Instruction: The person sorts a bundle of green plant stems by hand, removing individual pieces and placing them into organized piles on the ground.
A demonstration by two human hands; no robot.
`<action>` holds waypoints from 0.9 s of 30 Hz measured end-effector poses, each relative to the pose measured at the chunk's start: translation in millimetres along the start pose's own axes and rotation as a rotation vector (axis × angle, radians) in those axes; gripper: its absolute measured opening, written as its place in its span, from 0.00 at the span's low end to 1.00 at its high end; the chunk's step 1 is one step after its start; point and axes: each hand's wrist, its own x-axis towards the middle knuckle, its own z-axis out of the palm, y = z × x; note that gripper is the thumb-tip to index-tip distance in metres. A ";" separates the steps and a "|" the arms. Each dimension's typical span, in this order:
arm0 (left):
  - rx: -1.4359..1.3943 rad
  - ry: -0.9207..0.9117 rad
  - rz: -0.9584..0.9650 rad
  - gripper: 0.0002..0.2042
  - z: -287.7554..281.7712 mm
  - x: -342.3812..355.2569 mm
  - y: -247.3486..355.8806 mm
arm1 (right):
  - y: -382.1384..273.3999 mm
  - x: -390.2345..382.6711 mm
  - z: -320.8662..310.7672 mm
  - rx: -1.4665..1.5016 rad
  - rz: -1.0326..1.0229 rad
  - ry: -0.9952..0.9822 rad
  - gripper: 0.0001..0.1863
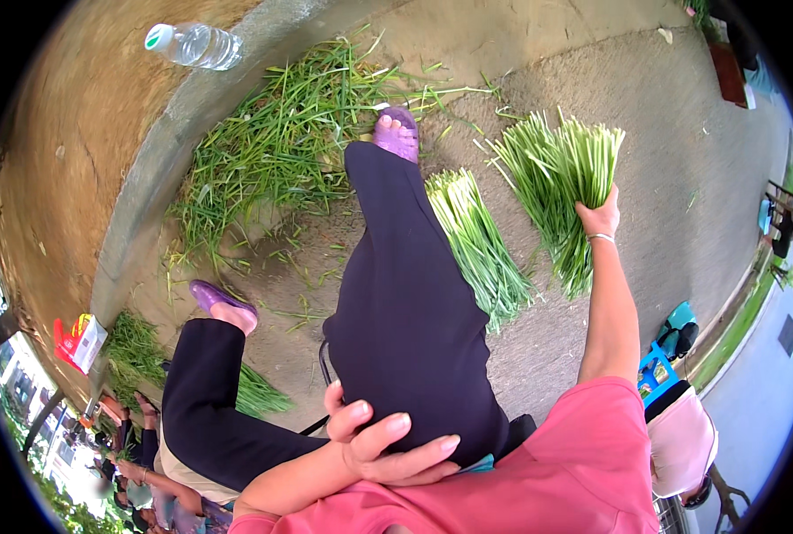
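Note:
Stretched out to the right, my right hand (601,214) is closed round a bunch of chive-like green stalks (590,160), their pale ends pointing away from me. More of the same stalks (530,165) lie against its left side; where one bunch stops and the other starts is hard to tell. Between my leg and that hand, another bundle of stalks (481,245) rests on the concrete, pale ends far. My left hand (387,445) lies with fingers apart near my thigh and holds nothing.
A loose heap of green leaves and trimmings (276,133) spreads beyond my feet. A clear plastic bottle (202,46) lies at the far left, past a concrete kerb (143,187). More greens (134,351) and a red-and-white packet (80,343) are at left. People sit at lower left; a blue stool (656,369) stands right.

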 end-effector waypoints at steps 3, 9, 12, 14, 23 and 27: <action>-0.011 -0.082 -0.007 0.14 -8.1 2.8 0.7 | -5.7 -15.8 -23.6 0.144 -0.024 0.093 0.38; -0.024 -0.104 -0.020 0.16 -12.6 3.9 3.2 | -3.0 -34.9 -53.9 0.397 -0.188 0.215 0.39; -0.029 -0.105 -0.020 0.17 -14.9 5.4 3.9 | -40.0 -46.8 -75.4 0.610 -0.261 0.183 0.34; -0.021 -0.146 0.011 0.19 -18.1 5.6 2.9 | -71.8 -54.1 -91.3 0.695 -0.329 0.184 0.32; -0.174 -0.191 -0.018 0.24 -45.6 -6.7 3.6 | -235.3 -87.4 -152.1 0.881 -0.573 0.080 0.22; -0.224 -0.155 -0.076 0.26 -68.3 -30.9 -2.9 | -304.1 -118.7 -176.5 0.859 -0.737 0.036 0.21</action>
